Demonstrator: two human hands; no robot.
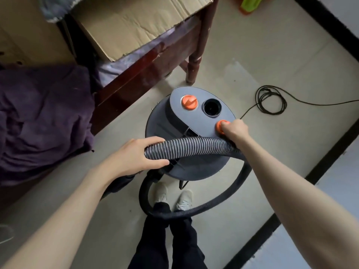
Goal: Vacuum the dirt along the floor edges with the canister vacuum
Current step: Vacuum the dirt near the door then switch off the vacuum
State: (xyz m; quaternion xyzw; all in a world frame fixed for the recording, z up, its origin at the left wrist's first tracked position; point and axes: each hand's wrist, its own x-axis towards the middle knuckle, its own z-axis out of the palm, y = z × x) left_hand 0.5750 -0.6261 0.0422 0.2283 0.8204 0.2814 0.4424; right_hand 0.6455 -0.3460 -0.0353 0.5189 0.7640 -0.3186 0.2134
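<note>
Canister vacuum point(196, 133) sits on the floor just in front of the person's feet, beside the bed frame. No brand or label readable on it.

Left hand point(136, 155) is wrapped around the ribbed grey hose point(190, 146), fingers over the top, thumb underneath. Hose is corrugated and flexible; it runs across the vacuum's top, then loops down around the person's legs and back towards the canister base.

Right hand point(234, 130) is on the near orange knob point(220, 128), fingers curled onto it; can't tell if it's pinching or just pressing.

Vacuum top is a smooth grey oval plate. It carries a second orange knob point(189, 102) on the far side and an open round black port point(211, 107) between the two knobs. Body below is a dark round drum.

Black power cord point(271, 100) lies in a loose coil on the floor to the right, one strand trailing off right.

White sneakers point(172, 197) and dark trousers show below the hose loop.

Floor point(262, 61) is pale beige, matt, with a black strip point(330, 32) along the wall edge. Dark red wooden bed frame point(147, 70) with a turned leg; creased cardboard point(124, 30) and purple fabric point(42, 105) on top.
</note>
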